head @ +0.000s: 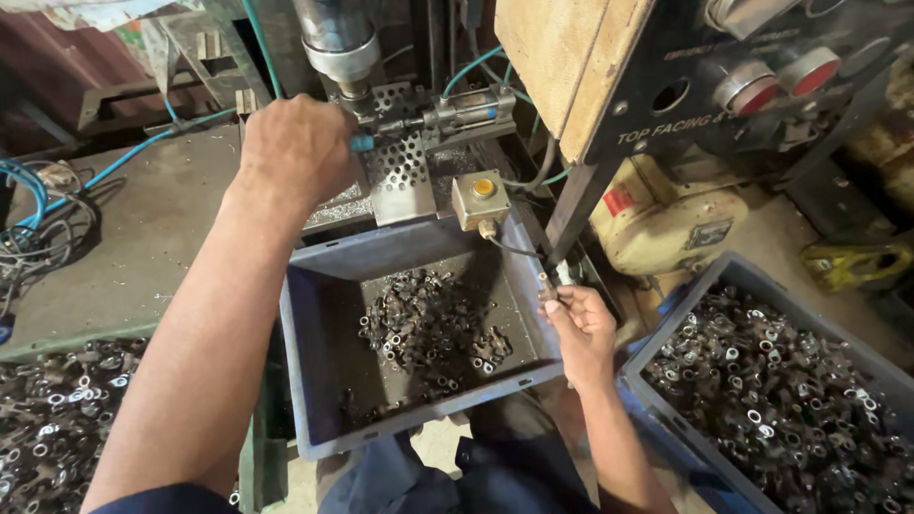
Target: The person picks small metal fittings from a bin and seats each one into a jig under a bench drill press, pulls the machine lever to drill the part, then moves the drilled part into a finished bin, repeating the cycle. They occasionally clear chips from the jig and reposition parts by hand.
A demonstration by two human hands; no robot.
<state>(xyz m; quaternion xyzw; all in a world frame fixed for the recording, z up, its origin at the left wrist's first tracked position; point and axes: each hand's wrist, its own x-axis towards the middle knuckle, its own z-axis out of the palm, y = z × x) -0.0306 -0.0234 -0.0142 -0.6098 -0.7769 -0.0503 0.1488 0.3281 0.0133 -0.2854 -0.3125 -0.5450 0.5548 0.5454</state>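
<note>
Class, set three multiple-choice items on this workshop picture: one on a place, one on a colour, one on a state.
1. Where does the grey crate with the smaller heap of metal parts sit?
A. Below the machine, between the person's arms
B. On the steel bench at left
C. On top of the control panel

2. What colour is the button on the small box beside the perforated plate?
A. Green
B. Yellow
C. Blue

3. What is the right hand doing?
A. Lying flat and empty on the bench
B. Holding a small metal part in its fingers
C. Pressing a red button

Answers: 1 A, the crate stands under the plate, with the left hand up at the machine. 2 B, the button is yellow. 3 B, the part is pinched above the crate's right rim.
</note>
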